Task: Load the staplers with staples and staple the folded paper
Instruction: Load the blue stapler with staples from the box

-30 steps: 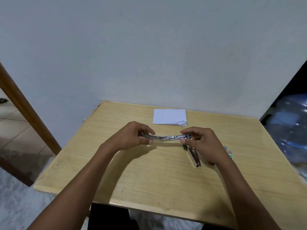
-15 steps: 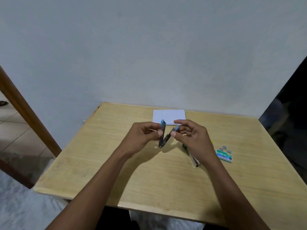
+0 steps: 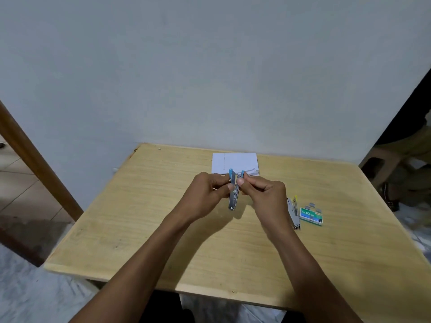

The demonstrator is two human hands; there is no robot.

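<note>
Now the blue-tipped stapler [image 3: 234, 193] stands nearly upright between the two hands, its two arms drawn almost together, where half a second ago they splayed in a narrow V and a second ago the tool lay stretched flat and fully opened between the hands. The left hand [image 3: 205, 197] pinches the left arm of the stapler between thumb and fingers, its grip clamped on the metal just below the blue cap; the right hand [image 3: 263, 194] pinches the right arm in the same way, thumb tip pressed near the top. The hinge end hangs below both grips, clear of the table [image 3: 140, 217] (its shadow falls on the wood just beneath). The blue tips rise above the fingers and overlap the near edge of the folded paper [image 3: 234, 162], which lies flat at the far side of the table, against the wall, as it did before. A second stapler [image 3: 293, 212] lies on the table to the right of the right wrist, now fully in sight where the hand partly covered it earlier, and just beside it sits the green staple box [image 3: 311, 216] with loose staple strips [image 3: 312, 207] at its far edge. Whether staples sit in the held stapler cannot be told.
</note>
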